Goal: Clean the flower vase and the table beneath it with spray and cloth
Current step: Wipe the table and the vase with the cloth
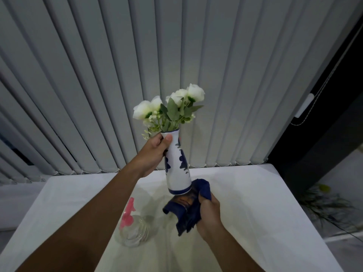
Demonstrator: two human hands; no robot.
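Observation:
A white vase with blue patterns [177,165] hangs tilted above the table, holding white flowers [170,107] with green leaves. My left hand [152,154] grips its neck just under the rim. My right hand [209,214] clutches a bunched dark blue cloth [186,209] right below and against the vase's blue base. A clear spray bottle with a pink trigger head [132,226] stands on the white table [255,203], beneath my left forearm.
Grey vertical blinds [176,55] hang behind the table's far edge. A dark frame with a blind cord [322,91] stands at the right. Some green plant stems [326,205] lie on the floor beyond the table's right edge.

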